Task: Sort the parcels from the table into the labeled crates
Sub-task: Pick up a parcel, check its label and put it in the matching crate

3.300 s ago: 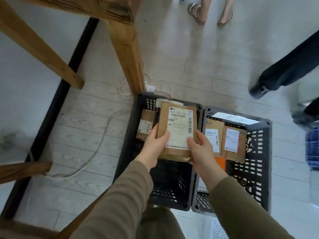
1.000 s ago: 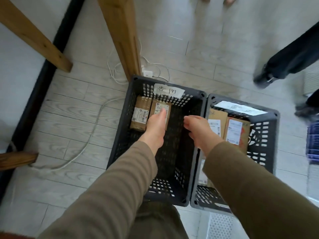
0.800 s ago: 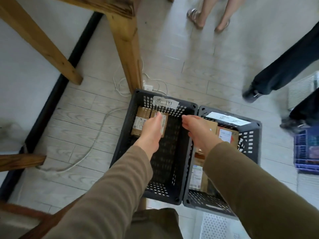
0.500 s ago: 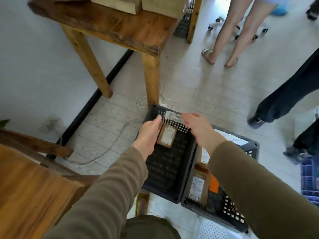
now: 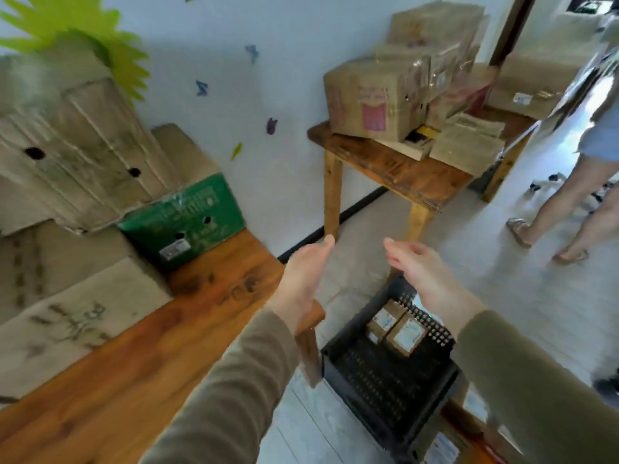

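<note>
The black slatted crate (image 5: 388,376) sits on the pale floor in the lower middle of the frame, just right of the near table's leg. Two small brown cardboard parcels (image 5: 397,328), each with a white printed label facing up, lean side by side against its far wall; the rest of its floor is bare. A scrap of the crate's white paper label shows at the far rim, beside the right wrist. At the lower right edge, part of a second crate (image 5: 442,447) with a labelled parcel is mostly hidden by the right sleeve.

Both hands hang in the air above the crate and hold nothing. The left hand (image 5: 304,279) is loosely extended with the thumb on top. The right hand (image 5: 418,272) is relaxed, palm turned toward the left one.

Half a second ago the left hand was down at the crate's far wall against the parcel. Now both hands are raised clear of it, and the view has lifted off the floor. The near wooden table (image 5: 140,363) with its flattened cartons and a green box (image 5: 184,216) has come into the left of the frame. The far table (image 5: 405,172), stacked with cardboard boxes, now shows whole at upper right.
</note>
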A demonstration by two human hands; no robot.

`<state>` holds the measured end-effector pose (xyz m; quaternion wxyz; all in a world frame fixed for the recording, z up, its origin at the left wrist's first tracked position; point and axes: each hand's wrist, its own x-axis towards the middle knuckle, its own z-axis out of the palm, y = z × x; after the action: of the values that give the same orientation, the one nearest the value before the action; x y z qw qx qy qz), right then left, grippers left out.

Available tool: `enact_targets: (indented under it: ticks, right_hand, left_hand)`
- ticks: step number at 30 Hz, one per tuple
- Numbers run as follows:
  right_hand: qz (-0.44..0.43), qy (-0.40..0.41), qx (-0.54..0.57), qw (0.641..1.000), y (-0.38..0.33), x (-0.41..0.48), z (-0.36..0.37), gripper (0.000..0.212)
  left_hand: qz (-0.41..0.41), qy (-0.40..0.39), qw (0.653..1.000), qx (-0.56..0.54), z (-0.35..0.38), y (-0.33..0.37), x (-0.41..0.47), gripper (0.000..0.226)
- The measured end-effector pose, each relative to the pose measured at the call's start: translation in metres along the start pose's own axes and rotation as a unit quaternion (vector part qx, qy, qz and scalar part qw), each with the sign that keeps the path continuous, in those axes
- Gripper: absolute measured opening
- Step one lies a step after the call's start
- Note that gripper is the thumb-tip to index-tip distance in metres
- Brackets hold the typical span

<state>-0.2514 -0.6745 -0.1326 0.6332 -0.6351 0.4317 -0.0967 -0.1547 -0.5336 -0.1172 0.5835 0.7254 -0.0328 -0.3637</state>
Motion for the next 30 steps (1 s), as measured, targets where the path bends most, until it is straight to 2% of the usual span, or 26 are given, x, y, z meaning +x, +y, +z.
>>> enact_targets:
  ticks: [2,5,7,11,13,15,18,20,24,30]
  right_hand:
    - [-0.029,-0.025,-0.013,0.999,-0.019,-0.016,0.022,0.029]
    - [-0.066,-0.063,-0.018,0.996,-0.04,-0.039,0.058,0.02]
    - [-0.086,-0.086,-0.018,0.992,-0.05,-0.055,0.086,0.028]
    - [-0.113,-0.138,-0.031,0.983,-0.062,-0.099,0.149,0.04]
    - [-0.122,-0.171,-0.046,0.977,-0.063,-0.125,0.185,0.046]
    - [-0.132,-0.197,-0.053,0.97,-0.064,-0.147,0.214,0.05]
    - [-0.152,-0.225,-0.061,0.961,-0.065,-0.18,0.258,0.047]
    - [-0.161,-0.245,-0.06,0.954,-0.066,-0.202,0.288,0.043]
    - [-0.175,-0.29,-0.077,0.938,-0.065,-0.234,0.334,0.051]
    - [-0.21,-0.33,-0.107,0.914,-0.08,-0.248,0.387,0.04]
  left_hand:
    - [0.018,0.021,0.999,-0.022,-0.027,0.005,-0.016,0.047]
    - [0.038,0.042,0.998,-0.039,-0.068,0.011,-0.047,0.058]
    - [0.047,0.063,0.996,-0.041,-0.099,0.011,-0.067,0.056]
    - [0.063,0.099,0.991,-0.07,-0.167,0.004,-0.116,0.021]
    - [0.07,0.125,0.987,-0.079,-0.206,-0.005,-0.142,0.018]
    - [0.08,0.144,0.982,-0.09,-0.238,-0.015,-0.162,0.027]
    - [0.088,0.183,0.975,-0.094,-0.284,-0.031,-0.191,0.054]
    - [0.098,0.215,0.966,-0.107,-0.315,-0.041,-0.211,0.055]
    - [0.116,0.269,0.95,-0.109,-0.363,-0.056,-0.238,0.053]
    - [0.13,0.343,0.922,-0.122,-0.413,-0.068,-0.256,0.06]
